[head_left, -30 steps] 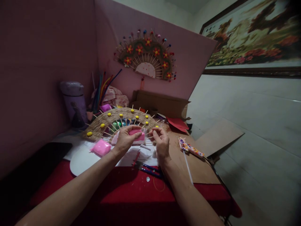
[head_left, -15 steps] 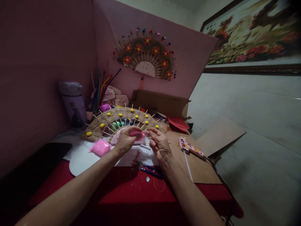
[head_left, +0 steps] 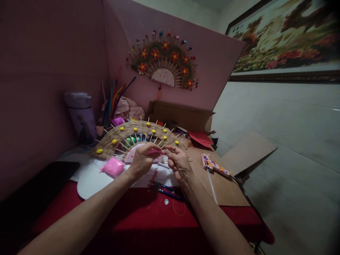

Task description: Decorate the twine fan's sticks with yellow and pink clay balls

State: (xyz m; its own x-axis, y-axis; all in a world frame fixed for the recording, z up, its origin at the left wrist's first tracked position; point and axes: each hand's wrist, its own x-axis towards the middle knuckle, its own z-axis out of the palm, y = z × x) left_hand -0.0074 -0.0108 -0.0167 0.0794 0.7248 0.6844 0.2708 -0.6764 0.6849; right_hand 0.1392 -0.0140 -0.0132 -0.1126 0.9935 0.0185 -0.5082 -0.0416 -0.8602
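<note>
"How are your hands placed?"

"Close together over the near side of the twine fan (head_left: 106, 142). My left hand (head_left: 142, 159) is curled shut around a pink piece (head_left: 154, 151), mostly hidden by my fingers. My right hand (head_left: 181, 162) has thumb and forefinger pinched together at its right end, the other fingers loosely bent. I can't tell whether a bit of pink is between those tips."

"What's the fan made of?"

"Rough, tan twine in a curved band, with thin pale sticks radiating through it, and smooth yellow ovals (head_left: 114, 141) dotted along it. Its half-round centre (head_left: 130, 154) is pale pink with darker spots, partly behind my left hand."

"And around you?"

"A glossy, bright pink packet (head_left: 113, 166) sits left of my left hand, near a round-edged white sheet (head_left: 91, 182). Blue-handled snips (head_left: 170, 194) lie on the near side, by the red cloth (head_left: 127, 212). To the right, a flower-patterned glue gun (head_left: 212, 165) rests on flat brown cardboard (head_left: 228, 193)."
</note>
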